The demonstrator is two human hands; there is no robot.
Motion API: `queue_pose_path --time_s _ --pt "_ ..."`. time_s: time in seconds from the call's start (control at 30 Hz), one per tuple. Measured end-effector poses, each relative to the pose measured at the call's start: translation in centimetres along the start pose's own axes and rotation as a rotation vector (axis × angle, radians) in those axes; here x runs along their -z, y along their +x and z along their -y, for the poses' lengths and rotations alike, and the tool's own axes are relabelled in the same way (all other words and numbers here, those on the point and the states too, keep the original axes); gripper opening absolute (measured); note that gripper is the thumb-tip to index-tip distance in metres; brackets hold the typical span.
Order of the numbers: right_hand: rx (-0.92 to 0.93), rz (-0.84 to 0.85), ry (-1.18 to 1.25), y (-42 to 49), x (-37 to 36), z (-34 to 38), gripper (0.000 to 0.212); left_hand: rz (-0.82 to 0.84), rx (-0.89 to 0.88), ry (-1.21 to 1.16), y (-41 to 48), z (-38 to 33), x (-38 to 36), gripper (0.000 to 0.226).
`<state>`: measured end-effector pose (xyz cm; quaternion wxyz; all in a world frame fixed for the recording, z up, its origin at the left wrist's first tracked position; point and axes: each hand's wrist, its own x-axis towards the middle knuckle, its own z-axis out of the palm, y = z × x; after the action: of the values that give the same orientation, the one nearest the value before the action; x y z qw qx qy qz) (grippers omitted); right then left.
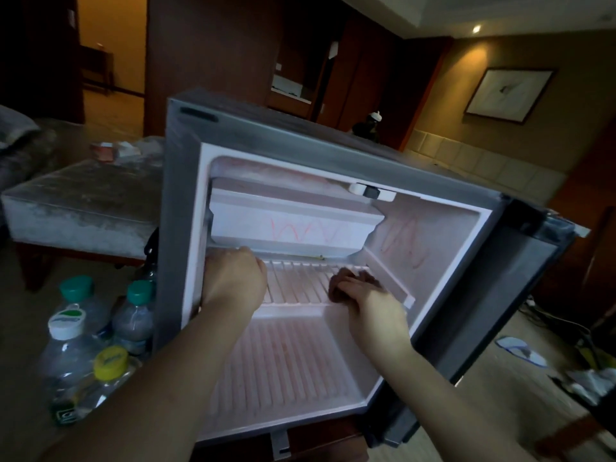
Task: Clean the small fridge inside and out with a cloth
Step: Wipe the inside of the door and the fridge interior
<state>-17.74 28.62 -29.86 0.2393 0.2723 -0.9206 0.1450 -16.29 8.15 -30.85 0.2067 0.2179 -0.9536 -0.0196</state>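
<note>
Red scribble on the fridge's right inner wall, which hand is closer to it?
Right. The right hand holds a dark cloth on the wire shelf just below the scribble; the left hand is at the shelf's far left end.

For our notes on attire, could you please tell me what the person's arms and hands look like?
The left forearm and right forearm are bare, with no sleeves in view. The left hand and right hand wear no gloves, and no watch, ring or bracelet shows.

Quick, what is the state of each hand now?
Left hand: curled at the wire shelf, grip cannot be told.
Right hand: holds the cloth.
</note>
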Motion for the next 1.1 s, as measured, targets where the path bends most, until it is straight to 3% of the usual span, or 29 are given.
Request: queue_pose_path --time_s 0.1,0.2,0.27,0.37,0.47,0.57,0.77,0.93,1.03,1.1 --pt "0.145 -0.040 0.067 1.8 -2.6 2.0 0.029 0.023 -0.012 0.078 -0.2 -0.1 0.2 0.031" --pt "0.060 0.015 0.162 5.3 -3.8 2.1 0.027 0.032 -0.023 0.087 0.2 0.1 -0.3 0.032" --pt "-0.019 -0.037 0.164 7.3 -3.7 1.5 0.032 0.019 -0.041 0.095 0.2 0.2 -0.4 0.031" --pt "-0.085 -0.184 0.009 8.5 -2.8 -0.7 0.037 -0.011 -0.065 0.150 -0.1 0.2 -0.2 0.029" --pt "-0.133 -0.116 -0.237 9.1 -1.3 -4.0 0.033 0.017 -0.055 0.138 0.1 0.2 -0.6 0.031" --pt "-0.250 -0.055 -0.317 9.7 -0.6 -5.6 0.028 -0.011 -0.042 0.054 0.3 0.3 -0.7 0.034" --pt "-0.380 -0.164 -0.001 10.6 -2.6 -3.7 0.032 -0.019 -0.152 0.167 -0.1 0.3 -0.1 0.032" --pt "-0.117 -0.177 0.212 11.0 -5.1 2.1 0.027 0.026 -0.162 0.177 0.3 0.4 -1.1 0.035" --pt "0.038 -0.141 0.181 11.5 -5.7 3.6 0.026 0.003 -0.075 0.101 0.4 0.5 -1.0 0.029" --pt "0.043 -0.147 0.148 11.3 -5.2 1.7 0.027 -0.035 -0.062 0.106 0.2 0.3 -0.5 0.026"
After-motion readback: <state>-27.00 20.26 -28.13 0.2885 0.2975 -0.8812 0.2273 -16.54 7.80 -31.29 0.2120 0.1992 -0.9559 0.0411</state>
